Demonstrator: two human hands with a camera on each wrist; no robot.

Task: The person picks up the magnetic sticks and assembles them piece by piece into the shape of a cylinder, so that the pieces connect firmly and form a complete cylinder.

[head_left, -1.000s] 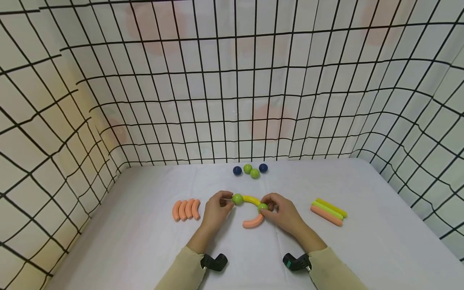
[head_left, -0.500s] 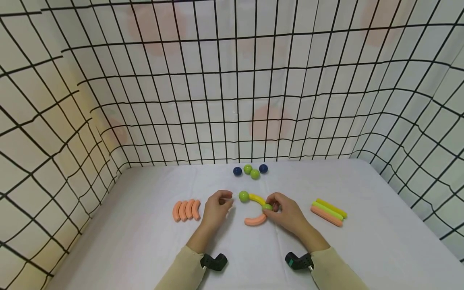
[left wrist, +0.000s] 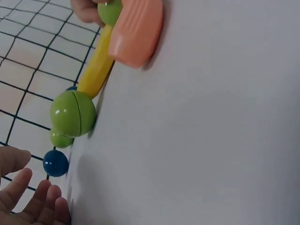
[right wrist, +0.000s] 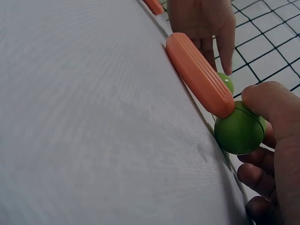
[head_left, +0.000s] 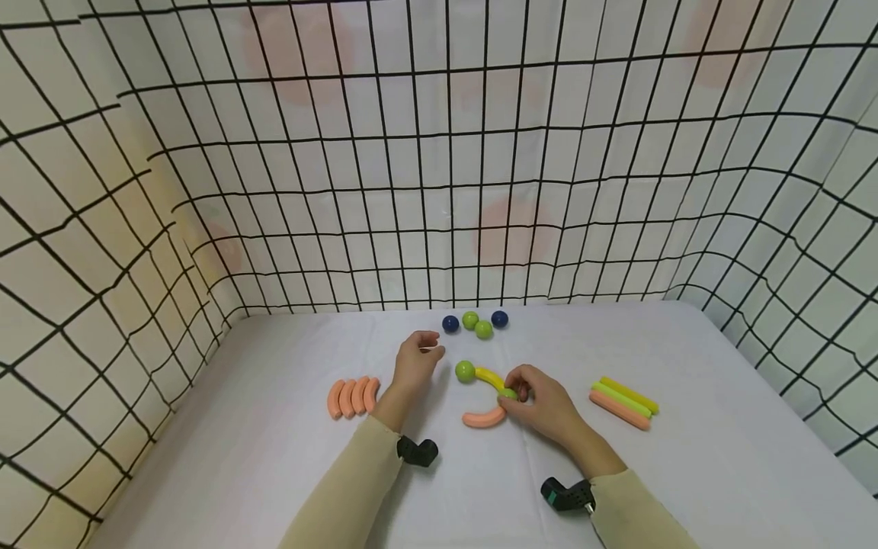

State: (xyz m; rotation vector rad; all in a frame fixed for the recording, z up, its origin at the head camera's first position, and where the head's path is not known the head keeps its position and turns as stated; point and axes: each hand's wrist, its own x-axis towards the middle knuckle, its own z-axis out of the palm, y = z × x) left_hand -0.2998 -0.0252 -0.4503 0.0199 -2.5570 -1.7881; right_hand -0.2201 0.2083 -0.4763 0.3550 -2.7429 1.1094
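My right hand [head_left: 542, 400] pinches a green ball [right wrist: 239, 131] that joins a curved orange stick [head_left: 483, 418] and a curved yellow stick [head_left: 489, 377]. At the yellow stick's far end sits a second green ball [head_left: 465, 371], resting on the table. My left hand [head_left: 417, 362] holds nothing; its fingers are loosely bent, up and left of that second ball. Just beyond it lies a dark blue ball [head_left: 450, 324], which shows close to the fingertips in the left wrist view but apart from them.
Two loose green balls [head_left: 483, 329] and another blue ball [head_left: 500, 319] lie at the back of the white table [head_left: 240, 457]. Several curved orange sticks [head_left: 353, 397] stand in a row at left. Straight sticks [head_left: 623, 404] lie at right. A black grid [head_left: 439, 191] encloses the back and sides.
My left hand has let go of the far green ball and moved forward toward the loose balls. The joined pieces shifted slightly right, still in my right hand.
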